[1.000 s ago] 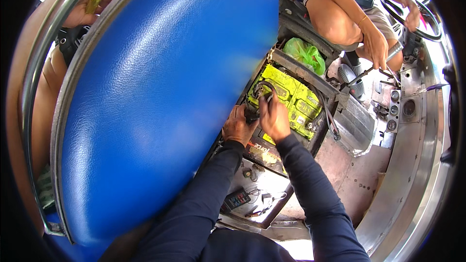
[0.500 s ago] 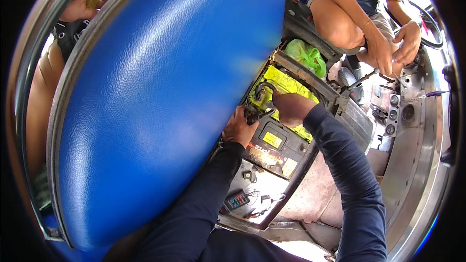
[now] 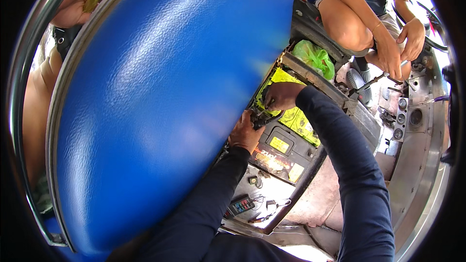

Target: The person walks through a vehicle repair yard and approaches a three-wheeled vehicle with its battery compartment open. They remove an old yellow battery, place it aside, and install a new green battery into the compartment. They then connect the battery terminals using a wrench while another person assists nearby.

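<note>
Yellow battery (image 3: 294, 122): lies beneath my right hand (image 3: 282, 96); fingers curled, cannot tell if pinching. Black cable (image 3: 275, 118) at its near-left edge, gripped in my left hand (image 3: 246, 133). Black battery (image 3: 297, 151) nearer; blue padded panel (image 3: 165, 97) left.

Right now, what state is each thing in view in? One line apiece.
Left bare hand, fingers curled at the black bent cable, grip partly hidden
Right bare hand, fingers bent, grip unclear
Large blue leather-like padded panel, tilted
Rectangular battery with lime-yellow top, dirty, partly covered
Black rectangular battery with yellow label, scuffed
Thin green plastic bag, crumpled
Small black rectangular device with coloured marks, lying down
</note>
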Demonstrator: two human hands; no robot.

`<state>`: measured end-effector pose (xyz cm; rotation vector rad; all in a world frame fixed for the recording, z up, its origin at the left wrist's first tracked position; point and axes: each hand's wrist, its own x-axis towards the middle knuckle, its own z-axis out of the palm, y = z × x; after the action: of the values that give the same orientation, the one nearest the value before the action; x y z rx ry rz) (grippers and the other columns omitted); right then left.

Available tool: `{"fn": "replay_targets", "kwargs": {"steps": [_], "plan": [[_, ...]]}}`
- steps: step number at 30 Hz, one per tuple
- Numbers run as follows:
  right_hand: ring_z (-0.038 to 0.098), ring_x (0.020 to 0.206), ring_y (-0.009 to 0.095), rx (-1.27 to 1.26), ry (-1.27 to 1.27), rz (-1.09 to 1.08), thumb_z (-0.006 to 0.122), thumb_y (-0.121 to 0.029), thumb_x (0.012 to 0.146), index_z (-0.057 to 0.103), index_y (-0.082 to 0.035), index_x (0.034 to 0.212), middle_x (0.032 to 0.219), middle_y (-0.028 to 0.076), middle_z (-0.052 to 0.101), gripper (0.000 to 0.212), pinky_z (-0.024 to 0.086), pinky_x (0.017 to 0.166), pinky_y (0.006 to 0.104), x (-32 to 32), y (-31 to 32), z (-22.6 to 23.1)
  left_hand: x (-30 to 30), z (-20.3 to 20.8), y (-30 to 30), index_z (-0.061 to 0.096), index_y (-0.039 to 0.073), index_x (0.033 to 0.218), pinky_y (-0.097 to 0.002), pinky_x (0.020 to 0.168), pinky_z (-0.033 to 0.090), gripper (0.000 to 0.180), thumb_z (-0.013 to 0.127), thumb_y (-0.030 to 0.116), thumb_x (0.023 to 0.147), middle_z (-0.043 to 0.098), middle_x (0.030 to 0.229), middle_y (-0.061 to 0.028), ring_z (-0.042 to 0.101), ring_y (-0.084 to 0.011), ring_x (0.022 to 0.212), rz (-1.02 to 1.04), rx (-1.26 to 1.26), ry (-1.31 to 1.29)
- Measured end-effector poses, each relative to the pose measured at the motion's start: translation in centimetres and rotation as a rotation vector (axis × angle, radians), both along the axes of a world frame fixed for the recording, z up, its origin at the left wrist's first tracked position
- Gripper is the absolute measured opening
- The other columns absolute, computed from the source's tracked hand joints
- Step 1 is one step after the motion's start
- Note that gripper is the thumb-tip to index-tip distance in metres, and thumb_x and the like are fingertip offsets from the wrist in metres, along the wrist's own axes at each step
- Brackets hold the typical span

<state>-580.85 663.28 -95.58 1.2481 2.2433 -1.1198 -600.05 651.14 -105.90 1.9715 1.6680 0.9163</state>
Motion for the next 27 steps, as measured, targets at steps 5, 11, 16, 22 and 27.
{"fn": "replay_targets", "kwargs": {"steps": [5, 11, 16, 22, 27], "plan": [[0.071, 0.073, 0.024, -0.11, 0.139, 0.103, 0.07, -0.027, 0.081, 0.078, -0.004, 0.092, 0.079, 0.015, 0.073, 0.027, 0.056, 0.065, 0.0404, -0.4, 2.8, -0.6, -0.2, 0.0, 0.0, 0.063, 0.006, 0.117, -0.0452, 0.09, 0.055, 0.054, 0.087, 0.021, 0.071, 0.067, 0.112, -0.0118, 0.067, -0.0361, 0.103, -0.027, 0.037, -0.031], [0.071, 0.073, 0.023, -0.1, 0.125, -0.146, 0.07, -0.032, 0.083, 0.079, -0.004, 0.092, 0.079, 0.013, 0.074, 0.03, 0.055, 0.068, 0.0408, 0.7, -0.8, -1.5, -0.3, 0.6, 0.0, 0.066, 0.004, 0.119, -0.045, 0.089, 0.055, 0.053, 0.085, 0.016, 0.07, 0.067, 0.112, -0.0124, 0.067, -0.0358, 0.102, -0.056, 0.039, -0.095], [0.07, 0.086, 0.032, -0.006, 0.073, -0.294, 0.072, -0.03, 0.093, 0.076, -0.006, 0.104, 0.088, 0.016, 0.074, 0.027, 0.053, 0.081, 0.0437, 0.5, -3.5, -0.9, -0.9, 0.5, 0.2, 0.068, 0.004, 0.12, -0.0435, 0.087, 0.056, 0.053, 0.083, 0.012, 0.071, 0.066, 0.113, -0.013, 0.068, -0.0347, 0.102, -0.086, 0.043, -0.129], [0.073, 0.091, 0.038, 0.112, -0.031, -0.344, 0.069, -0.03, 0.094, 0.077, -0.008, 0.106, 0.096, 0.02, 0.075, 0.027, 0.056, 0.083, 0.0463, 0.5, -5.6, -0.8, -0.7, 0.5, 0.2, 0.068, 0.003, 0.119, -0.0436, 0.09, 0.055, 0.053, 0.084, 0.012, 0.07, 0.066, 0.114, -0.0138, 0.067, -0.0347, 0.104, -0.127, 0.025, -0.176], [0.072, 0.089, 0.04, 0.234, -0.146, -0.332, 0.068, -0.031, 0.093, 0.076, -0.01, 0.107, 0.093, 0.021, 0.074, 0.027, 0.056, 0.078, 0.0511, -0.6, -7.1, 2.3, -1.3, 1.7, 0.1, 0.06, 0.004, 0.12, -0.0469, 0.092, 0.053, 0.059, 0.087, 0.017, 0.07, 0.062, 0.117, -0.0162, 0.064, -0.0385, 0.108, -0.103, 0.007, -0.051]]}}
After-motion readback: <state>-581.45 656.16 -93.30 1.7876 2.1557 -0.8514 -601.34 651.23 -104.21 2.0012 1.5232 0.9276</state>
